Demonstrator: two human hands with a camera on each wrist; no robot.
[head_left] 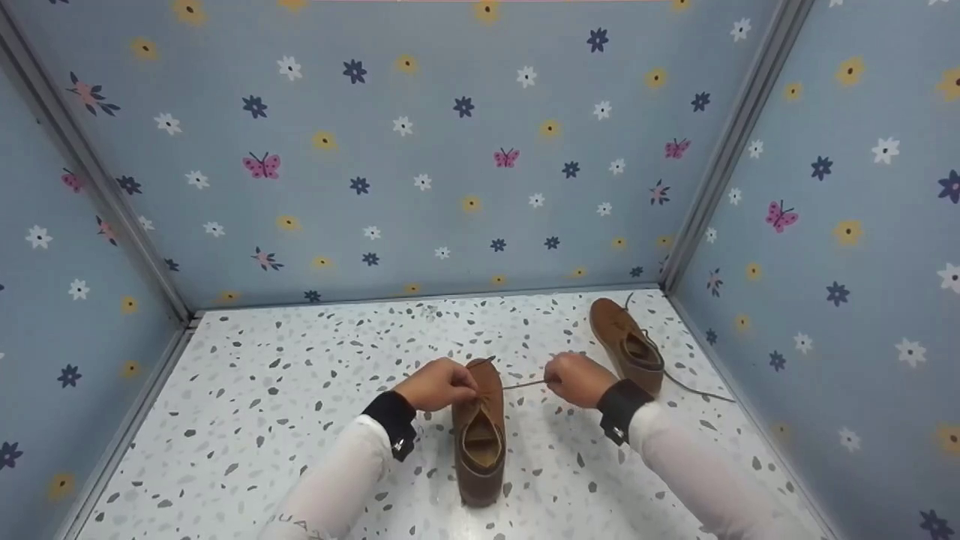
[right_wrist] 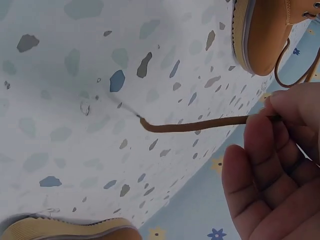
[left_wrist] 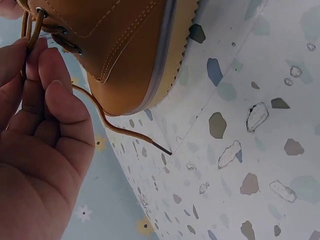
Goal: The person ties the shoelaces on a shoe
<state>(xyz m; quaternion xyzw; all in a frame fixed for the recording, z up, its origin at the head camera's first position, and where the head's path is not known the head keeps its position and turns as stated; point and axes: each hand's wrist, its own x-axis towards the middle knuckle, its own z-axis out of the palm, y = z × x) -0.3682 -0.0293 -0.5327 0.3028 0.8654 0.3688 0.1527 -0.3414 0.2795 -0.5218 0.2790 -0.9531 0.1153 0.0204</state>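
On the floor [head_left: 262, 390] stand two shoes [head_left: 480, 442] [head_left: 626, 341] (two hands [head_left: 439, 384] [head_left: 581, 379] pinch one's lace [right_wrist: 190, 127])

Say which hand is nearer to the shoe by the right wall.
Right. In the head view, the right hand is just left of that shoe, pinching a lace; the left hand is farther away, beside the front of the other shoe.

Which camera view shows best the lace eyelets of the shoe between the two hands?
The left wrist view: several metal eyelets appear large, with lace passing through. The right wrist view shows only a couple, at its upper right edge. The head view has nearly the whole shoe, but its eyelets are too small to see.
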